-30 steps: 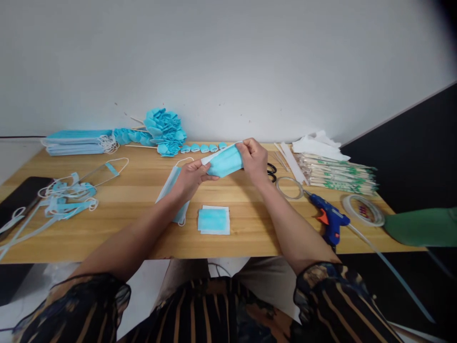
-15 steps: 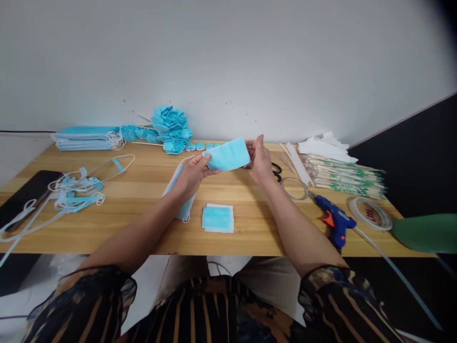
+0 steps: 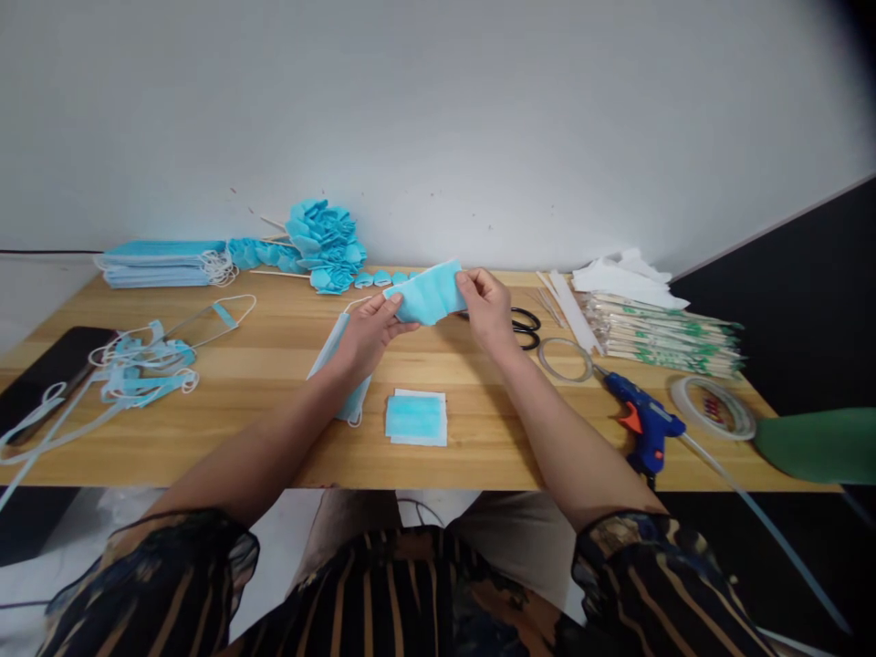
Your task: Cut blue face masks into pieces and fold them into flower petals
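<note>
I hold a light blue piece of mask fabric (image 3: 425, 297) above the wooden table (image 3: 274, 365), stretched between both hands. My left hand (image 3: 366, 336) pinches its left end with thumb and fingers. My right hand (image 3: 487, 310) pinches its right end. Below my left hand lies a whole blue face mask (image 3: 340, 374), partly hidden by my wrist. A small stack of cut blue and white squares (image 3: 416, 419) rests on the table in front of me.
Along the back edge sit a stack of masks (image 3: 164, 265), a blue fabric flower (image 3: 325, 242) and small folded pieces. Cut ear loops and strips (image 3: 130, 365) lie left. Scissors (image 3: 524, 327), a tape ring (image 3: 565, 359), a blue glue gun (image 3: 643, 420), wrapped chopsticks (image 3: 661, 333) lie right.
The fabric piece went from folded to spread out flat between my hands, then drew in again as my right hand closed back on its end. The view shifted slightly.
</note>
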Demonstrator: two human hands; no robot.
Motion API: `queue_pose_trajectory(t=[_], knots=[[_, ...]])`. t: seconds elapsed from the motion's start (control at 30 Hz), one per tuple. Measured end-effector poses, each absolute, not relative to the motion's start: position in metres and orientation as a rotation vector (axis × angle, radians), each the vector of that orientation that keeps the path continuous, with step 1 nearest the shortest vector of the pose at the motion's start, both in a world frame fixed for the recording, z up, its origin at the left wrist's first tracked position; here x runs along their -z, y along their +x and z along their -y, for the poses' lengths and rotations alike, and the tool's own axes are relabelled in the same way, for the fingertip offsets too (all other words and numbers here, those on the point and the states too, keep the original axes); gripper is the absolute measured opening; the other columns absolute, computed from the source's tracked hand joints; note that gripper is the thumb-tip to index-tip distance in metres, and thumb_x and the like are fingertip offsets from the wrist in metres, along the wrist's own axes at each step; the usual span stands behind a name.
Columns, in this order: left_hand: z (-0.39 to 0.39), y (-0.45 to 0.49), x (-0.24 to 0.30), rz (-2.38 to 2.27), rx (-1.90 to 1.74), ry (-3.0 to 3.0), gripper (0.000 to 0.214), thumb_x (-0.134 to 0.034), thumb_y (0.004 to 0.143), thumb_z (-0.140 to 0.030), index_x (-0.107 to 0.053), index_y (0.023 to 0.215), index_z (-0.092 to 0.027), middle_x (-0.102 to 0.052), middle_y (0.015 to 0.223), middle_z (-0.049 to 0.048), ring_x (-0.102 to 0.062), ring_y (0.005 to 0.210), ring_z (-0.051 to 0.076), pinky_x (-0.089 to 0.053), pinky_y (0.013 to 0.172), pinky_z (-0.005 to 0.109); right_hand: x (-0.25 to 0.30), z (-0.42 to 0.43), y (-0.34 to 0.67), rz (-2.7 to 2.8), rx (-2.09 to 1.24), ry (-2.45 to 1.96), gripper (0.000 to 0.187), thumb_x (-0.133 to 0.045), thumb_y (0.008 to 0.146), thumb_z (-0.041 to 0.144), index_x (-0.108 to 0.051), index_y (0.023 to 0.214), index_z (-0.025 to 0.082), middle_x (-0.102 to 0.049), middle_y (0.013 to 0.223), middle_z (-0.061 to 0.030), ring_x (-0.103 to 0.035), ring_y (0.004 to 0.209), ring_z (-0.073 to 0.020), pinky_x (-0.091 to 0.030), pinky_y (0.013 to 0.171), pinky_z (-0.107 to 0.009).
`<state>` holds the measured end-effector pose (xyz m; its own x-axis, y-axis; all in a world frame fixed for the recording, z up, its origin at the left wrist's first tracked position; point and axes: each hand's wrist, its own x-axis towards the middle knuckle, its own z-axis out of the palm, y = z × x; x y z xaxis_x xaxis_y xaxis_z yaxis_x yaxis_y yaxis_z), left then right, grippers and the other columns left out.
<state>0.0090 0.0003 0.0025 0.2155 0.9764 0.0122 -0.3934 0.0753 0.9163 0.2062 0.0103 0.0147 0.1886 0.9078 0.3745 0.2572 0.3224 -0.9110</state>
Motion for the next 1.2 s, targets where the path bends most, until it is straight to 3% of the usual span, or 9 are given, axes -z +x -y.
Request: queue_pose_trajectory(t=[0.1,0.2,0.33,0.5,0.6,0.8,1.0,1.2], knots=[[0.0,0.01,-0.004,-0.773,-1.185,0.997,0.058,-0.092,0.065,-0.052,-0.074,0.105,-0.015,-0.08,0.105,0.008,-0.076,0.094,0.021,-0.064,0.082,0.034,-0.017,-0.008,0.204,1.284,-0.582,-1.212,0.044,-0.057,0.09,0.063,-0.048,0.072,0.024,-0.041,0.065,0.0039,-0.04,0.064,-0.0133,-0.038,0.06,-0.028],[0.005,0.009,-0.007,-0.839,-1.119,1.066,0.053,-0.095,0.06,-0.05,-0.072,0.09,-0.013,-0.078,0.087,0.0045,-0.073,0.077,0.017,-0.064,0.074,0.032,-0.021,-0.007,0.206,1.271,-0.53,-1.22,0.038,-0.057,0.091,0.057,-0.051,0.074,0.024,-0.044,0.066,0.0038,-0.041,0.064,-0.0132,-0.038,0.062,-0.028],[0.01,0.009,-0.012,-0.947,-0.942,1.296,0.047,-0.09,0.067,-0.052,-0.068,0.083,-0.013,-0.076,0.074,0.005,-0.072,0.067,0.017,-0.058,0.06,0.027,-0.026,-0.01,0.216,1.344,-0.506,-1.205,0.033,-0.062,0.088,0.054,-0.061,0.079,0.022,-0.057,0.072,0.0013,-0.05,0.069,-0.0148,-0.043,0.067,-0.03],[0.011,0.009,-0.014,-1.009,-0.911,1.463,0.042,-0.084,0.071,-0.054,-0.067,0.077,-0.016,-0.073,0.065,0.0049,-0.063,0.052,0.014,-0.048,0.047,0.023,-0.027,-0.015,0.228,1.413,-0.642,-1.177,0.042,-0.07,0.082,0.062,-0.074,0.094,0.021,-0.066,0.078,-0.0007,-0.055,0.072,-0.0166,-0.044,0.066,-0.03],[0.011,0.009,-0.014,-1.027,-0.946,1.53,0.037,-0.081,0.073,-0.051,-0.067,0.074,-0.017,-0.071,0.063,0.0033,-0.061,0.052,0.013,-0.044,0.046,0.023,-0.027,-0.017,0.231,1.414,-0.738,-1.162,0.047,-0.072,0.079,0.064,-0.076,0.098,0.022,-0.065,0.076,-0.0001,-0.053,0.069,-0.016,-0.042,0.063,-0.03],[0.013,0.011,-0.013,-1.065,-0.953,1.628,0.03,-0.078,0.074,-0.046,-0.067,0.07,-0.018,-0.07,0.063,0.0022,-0.055,0.05,0.012,-0.038,0.046,0.023,-0.029,-0.013,0.227,1.534,-0.535,-1.237,0.047,-0.063,0.087,0.065,-0.059,0.07,0.022,-0.052,0.064,0.0019,-0.044,0.063,-0.0138,-0.036,0.06,-0.029],[0.019,0.011,-0.021,-0.93,-0.873,1.635,0.043,-0.075,0.077,-0.059,-0.07,0.07,-0.018,-0.07,0.063,0.0045,-0.055,0.052,0.013,-0.044,0.051,0.024,-0.028,-0.01,0.227,1.541,-0.205,-1.388,0.044,-0.049,0.101,0.059,-0.051,0.074,0.024,-0.05,0.063,0.0023,-0.045,0.062,-0.0151,-0.035,0.064,-0.031],[0.031,0.009,-0.033,-0.746,-0.796,1.717,0.043,-0.072,0.084,-0.055,-0.068,0.063,-0.018,-0.066,0.06,0.0035,-0.055,0.054,0.012,-0.046,0.055,0.025,-0.02,-0.013,0.229,1.653,-0.049,-1.437,0.051,-0.041,0.102,0.069,-0.054,0.08,0.025,-0.053,0.064,0.001,-0.049,0.062,-0.0166,-0.031,0.064,-0.031]])
